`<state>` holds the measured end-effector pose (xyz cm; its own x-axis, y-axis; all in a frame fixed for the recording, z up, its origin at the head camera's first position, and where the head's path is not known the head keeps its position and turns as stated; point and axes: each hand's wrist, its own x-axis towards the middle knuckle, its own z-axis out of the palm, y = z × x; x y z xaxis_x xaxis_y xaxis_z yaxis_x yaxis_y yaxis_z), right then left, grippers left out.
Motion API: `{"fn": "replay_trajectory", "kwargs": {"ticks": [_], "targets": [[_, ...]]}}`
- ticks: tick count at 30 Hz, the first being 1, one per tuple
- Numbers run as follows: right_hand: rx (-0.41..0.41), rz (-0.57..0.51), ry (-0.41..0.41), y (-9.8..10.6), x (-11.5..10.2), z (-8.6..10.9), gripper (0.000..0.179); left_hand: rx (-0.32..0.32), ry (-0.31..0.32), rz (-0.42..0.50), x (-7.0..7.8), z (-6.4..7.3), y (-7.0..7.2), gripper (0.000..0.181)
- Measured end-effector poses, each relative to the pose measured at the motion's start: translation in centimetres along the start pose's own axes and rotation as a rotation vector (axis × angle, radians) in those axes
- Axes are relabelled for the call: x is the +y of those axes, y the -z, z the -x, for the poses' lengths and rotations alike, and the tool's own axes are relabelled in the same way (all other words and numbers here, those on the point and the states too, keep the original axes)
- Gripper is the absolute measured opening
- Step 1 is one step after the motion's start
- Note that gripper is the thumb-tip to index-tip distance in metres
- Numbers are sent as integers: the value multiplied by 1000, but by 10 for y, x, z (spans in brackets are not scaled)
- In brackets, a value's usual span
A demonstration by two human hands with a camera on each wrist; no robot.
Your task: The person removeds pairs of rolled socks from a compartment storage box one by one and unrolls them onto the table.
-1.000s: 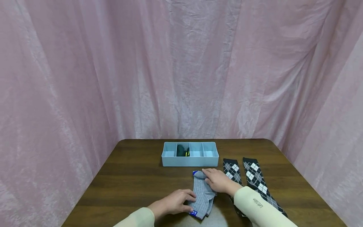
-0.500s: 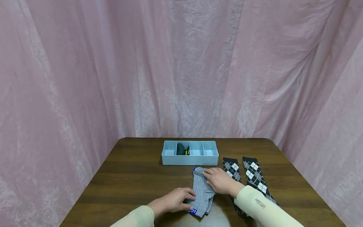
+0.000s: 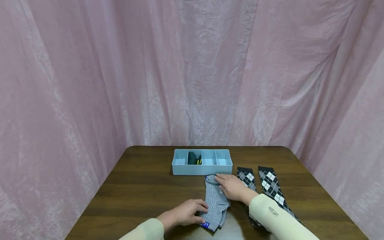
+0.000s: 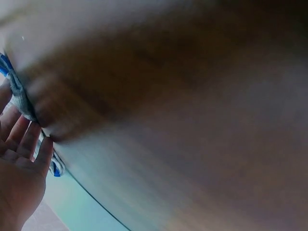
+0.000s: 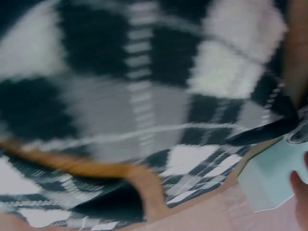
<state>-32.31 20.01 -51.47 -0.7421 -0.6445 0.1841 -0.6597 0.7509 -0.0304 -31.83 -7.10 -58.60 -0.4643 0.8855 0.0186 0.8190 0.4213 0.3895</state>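
A pair of grey ribbed socks (image 3: 213, 206), one on top of the other, lies flat on the table with a blue patch at the near end. My left hand (image 3: 189, 212) rests along their near left edge, thumb by the blue patch. In the left wrist view the left hand (image 4: 21, 178) has its fingers stretched out beside the grey fabric (image 4: 21, 98). My right hand (image 3: 232, 187) lies with extended fingers on the far end of the pair, covering part of it. At the right wrist view's edge, only fingers of the right hand (image 5: 302, 197) show.
Two long black, grey and white argyle socks (image 3: 246, 176) (image 3: 271, 185) lie at right, partly under the right forearm. Behind the grey pair stands a light blue divided box (image 3: 202, 170), with a dark green bundle (image 3: 192, 159) in its second compartment from left.
My right hand has slid a little away from me, and the far end of the grey socks now reaches closer to the box. The left hand has stayed almost in place.
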Motion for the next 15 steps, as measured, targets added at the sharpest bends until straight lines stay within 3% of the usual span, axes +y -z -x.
{"fn": "replay_trajectory", "kwargs": {"ticks": [4, 7, 10, 15], "targets": [[103, 33, 157, 4, 4, 9, 30, 5, -8, -7, -14, -3, -8, 43], [97, 60, 234, 2, 5, 10, 29, 3, -5, -6, -16, -2, -8, 44], [48, 89, 223, 0, 4, 8, 32, 8, 7, -30, -6, 0, -4, 44], [-26, 94, 92, -3, 3, 1, 39, 4, 21, 3, 18, 4, 13, 40]]}}
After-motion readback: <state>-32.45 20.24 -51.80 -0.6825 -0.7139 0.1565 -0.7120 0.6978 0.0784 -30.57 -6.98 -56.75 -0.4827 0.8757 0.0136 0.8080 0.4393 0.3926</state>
